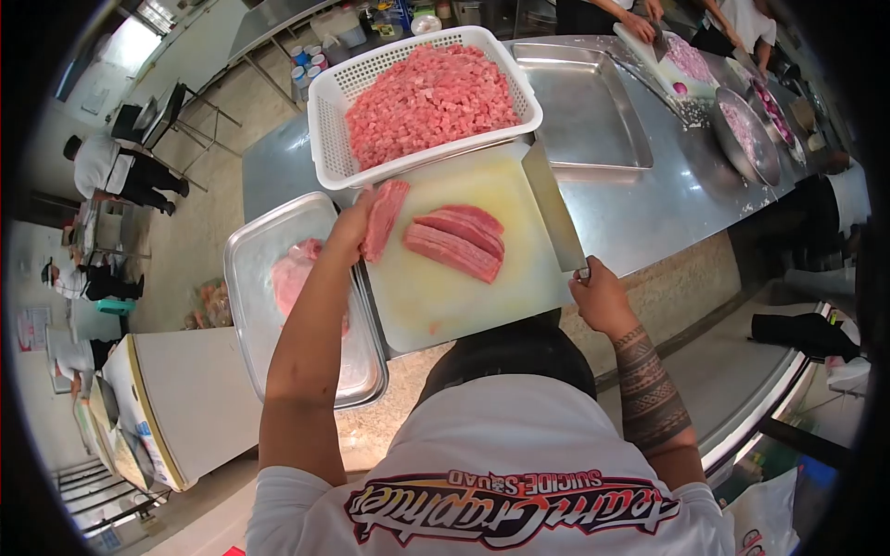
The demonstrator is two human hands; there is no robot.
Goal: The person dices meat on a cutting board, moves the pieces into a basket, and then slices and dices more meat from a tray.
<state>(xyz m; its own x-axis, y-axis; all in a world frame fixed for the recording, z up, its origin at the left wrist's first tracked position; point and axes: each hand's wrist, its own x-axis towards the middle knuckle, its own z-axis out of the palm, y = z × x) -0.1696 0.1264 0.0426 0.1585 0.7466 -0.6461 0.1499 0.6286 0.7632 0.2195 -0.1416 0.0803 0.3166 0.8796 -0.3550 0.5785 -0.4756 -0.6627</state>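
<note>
My left hand (pixel 354 221) grips a strip of raw meat (pixel 386 219) at the left edge of the white cutting board (pixel 417 310); its fingers are partly hidden by the meat. Several thick slices of raw meat (pixel 456 241) lie together on the middle of the board. At the board's right side, my right hand (pixel 601 295) is closed round the handle of a cleaver (pixel 549 206). The cleaver's broad blade points away from me along the board's right edge, apart from the meat.
Beyond the board stands a white perforated basket (pixel 326 116) heaped with diced meat (pixel 431 102). A metal tray (pixel 243 278) with larger meat pieces sits left. An unfilled steel pan (pixel 584 107) lies right. Farther right, other people chop onions beside a steel bowl (pixel 762 157).
</note>
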